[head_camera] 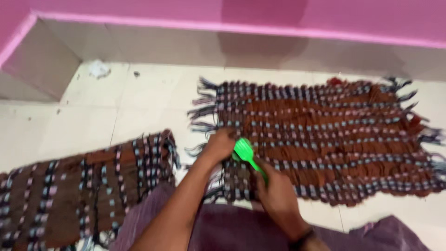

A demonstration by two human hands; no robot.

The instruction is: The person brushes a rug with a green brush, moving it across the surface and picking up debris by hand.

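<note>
Two hands over woven brown mat point(325, 135) on floor point(139, 102): left hand point(222, 145) pressed flat at fringed near-left edge, right hand point(275, 195) gripping green brush point(245, 153), handle angled back-right, mat's long axis running rightward.

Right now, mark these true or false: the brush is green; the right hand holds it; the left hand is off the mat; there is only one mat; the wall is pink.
The small plastic brush is green: true.
The right hand holds it: true.
The left hand is off the brown woven fringed mat: false, it presses on the mat's edge.
Only one mat: false, a second woven mat lies to the left.
The wall is pink: true.
</note>
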